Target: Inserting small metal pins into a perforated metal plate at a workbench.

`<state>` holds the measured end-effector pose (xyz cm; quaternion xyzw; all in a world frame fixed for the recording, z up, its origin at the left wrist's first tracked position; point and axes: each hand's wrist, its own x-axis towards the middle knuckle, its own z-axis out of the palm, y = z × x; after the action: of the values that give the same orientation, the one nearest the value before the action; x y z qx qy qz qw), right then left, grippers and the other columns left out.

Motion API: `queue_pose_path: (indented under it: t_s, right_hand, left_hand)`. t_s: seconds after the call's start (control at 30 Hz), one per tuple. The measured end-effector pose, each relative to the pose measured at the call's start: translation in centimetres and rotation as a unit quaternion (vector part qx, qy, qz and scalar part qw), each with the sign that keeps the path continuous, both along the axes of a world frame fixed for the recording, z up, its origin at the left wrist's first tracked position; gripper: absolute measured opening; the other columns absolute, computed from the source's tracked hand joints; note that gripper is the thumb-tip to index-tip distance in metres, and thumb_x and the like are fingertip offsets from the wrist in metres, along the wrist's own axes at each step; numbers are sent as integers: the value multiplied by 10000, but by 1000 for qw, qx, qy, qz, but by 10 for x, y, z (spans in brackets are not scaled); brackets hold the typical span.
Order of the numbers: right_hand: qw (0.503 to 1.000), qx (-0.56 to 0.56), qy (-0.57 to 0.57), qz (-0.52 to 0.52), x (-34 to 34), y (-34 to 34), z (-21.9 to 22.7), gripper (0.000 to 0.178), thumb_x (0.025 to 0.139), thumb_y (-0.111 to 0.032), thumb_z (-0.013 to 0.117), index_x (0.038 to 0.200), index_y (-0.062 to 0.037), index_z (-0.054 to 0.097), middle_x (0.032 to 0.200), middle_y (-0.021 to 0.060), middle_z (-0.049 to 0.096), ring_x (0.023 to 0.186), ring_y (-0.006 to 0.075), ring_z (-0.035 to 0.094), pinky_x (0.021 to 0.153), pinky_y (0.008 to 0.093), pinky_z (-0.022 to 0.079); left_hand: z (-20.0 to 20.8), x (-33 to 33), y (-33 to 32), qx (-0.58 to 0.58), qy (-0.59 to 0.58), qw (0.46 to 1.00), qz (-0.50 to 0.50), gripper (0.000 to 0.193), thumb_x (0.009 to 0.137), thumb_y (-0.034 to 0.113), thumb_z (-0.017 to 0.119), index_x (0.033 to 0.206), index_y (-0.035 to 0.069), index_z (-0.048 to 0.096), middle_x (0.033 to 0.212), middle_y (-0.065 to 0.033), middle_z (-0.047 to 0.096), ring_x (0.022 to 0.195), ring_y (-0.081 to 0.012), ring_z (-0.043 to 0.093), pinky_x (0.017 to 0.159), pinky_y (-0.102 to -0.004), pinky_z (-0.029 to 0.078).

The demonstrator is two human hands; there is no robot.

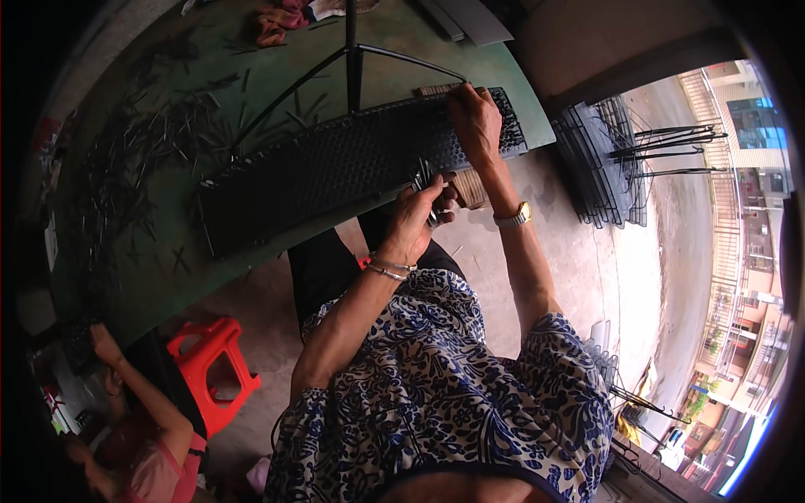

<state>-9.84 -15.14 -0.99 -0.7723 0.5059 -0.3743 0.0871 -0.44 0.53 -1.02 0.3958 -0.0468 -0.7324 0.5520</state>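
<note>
Across the near edge of a green table lies a long black perforated panel (pixel 319 159) with a low rim. Dark rods (pixel 353 80) rise from its far side and spread like a stand. My left hand (pixel 411 220) is closed around a bunch of thin, shiny strips (pixel 423 174), just off the panel's near edge. Bent over the right part of the panel, my right hand (pixel 476 124) has its fingers pinched together near the far rim. What those fingers grip is too small to make out. A wooden block (pixel 470 189) shows under the panel's near edge.
Many loose dark strips (pixel 151 142) cover the left of the green table (pixel 159 281). A red plastic stool (pixel 216 373) stands below, beside another person (pixel 159 453) at lower left. Stacked black wire racks (pixel 599 163) with protruding rods are at the right. Cloths (pixel 281 21) lie at the back.
</note>
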Motion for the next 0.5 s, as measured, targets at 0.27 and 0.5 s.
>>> queue_pose_path:
  t_s: [0.27,0.5]
  right_hand:
    - [999,-1,37,19,0,0,6,152,852,-231,586,913,-94,608,891,163,576,792,361,598,671,443,479]
    - [998,-4,63,3,2,-2,5,155,851,-240,611,932,-108,627,858,126,591,786,320,602,692,405,477]
  left_hand:
    - [-2,6,0,-56,27,998,2,236,925,238,611,1054,42,628,788,-34,624,611,-61,463,508,-193,338]
    - [-6,4,2,-74,30,997,19,211,934,224,595,1019,33,624,857,-74,662,657,-57,479,533,-199,359]
